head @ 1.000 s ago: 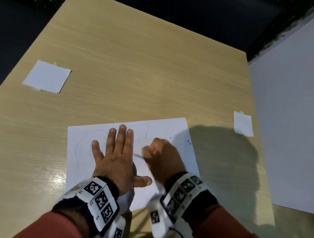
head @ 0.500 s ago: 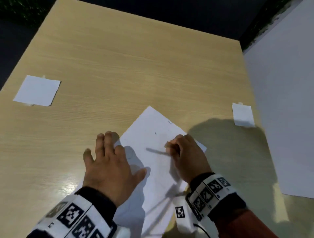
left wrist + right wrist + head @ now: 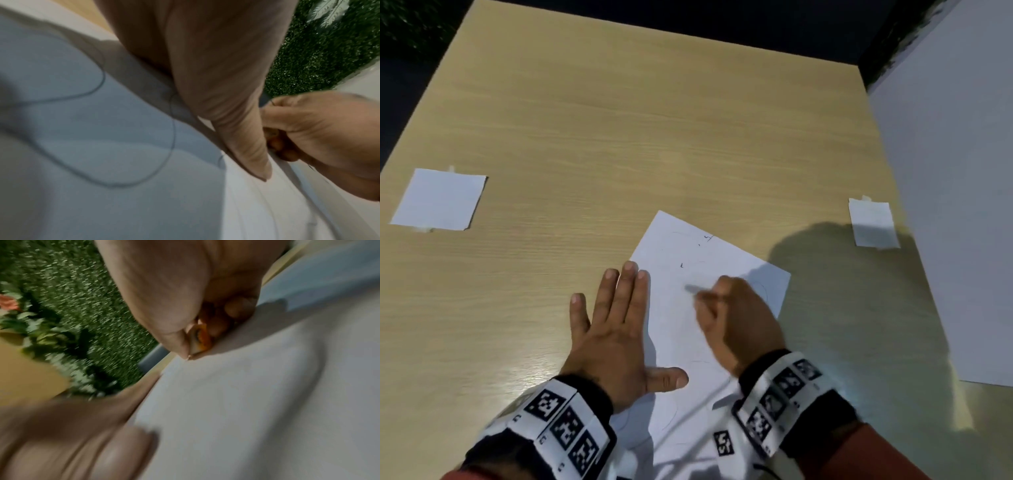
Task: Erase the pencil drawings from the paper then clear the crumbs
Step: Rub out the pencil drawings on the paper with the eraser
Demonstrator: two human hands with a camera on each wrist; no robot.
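The erasing step is in hand. The paper [image 3: 698,329] lies turned at an angle on the near part of the wooden counter [image 3: 619,137], one corner pointing away from the person. The left hand [image 3: 613,329] lies flat with straight, spread fingers, its thumb and the inner part of the palm on the sheet's left side and the other fingers partly on the counter, pinning the sheet. The right hand [image 3: 736,318] is curled over the middle of the paper; the right wrist view shows its thumb and fingers pinching a small orange-and-white eraser [image 3: 200,339] pressed against the sheet.

Pencil lines [image 3: 102,113] are plainly left: the left wrist view shows looping curves near the heel of the left hand, and the head view shows faint arcs near the sheet's near end and right corner. A few dark specks [image 3: 707,240] sit near the far corner; whether they are crumbs or marks cannot be told.

So the task looks well short of done. The next move likely calls for firm rubbing strokes over the remaining lines while the left hand holds the sheet steady, shifting its hold to uncover the curves beneath it. Crumb clearing comes only after that.

Two small white paper squares [image 3: 440,200] [image 3: 873,224] lie taped well apart, at the left and right edges.
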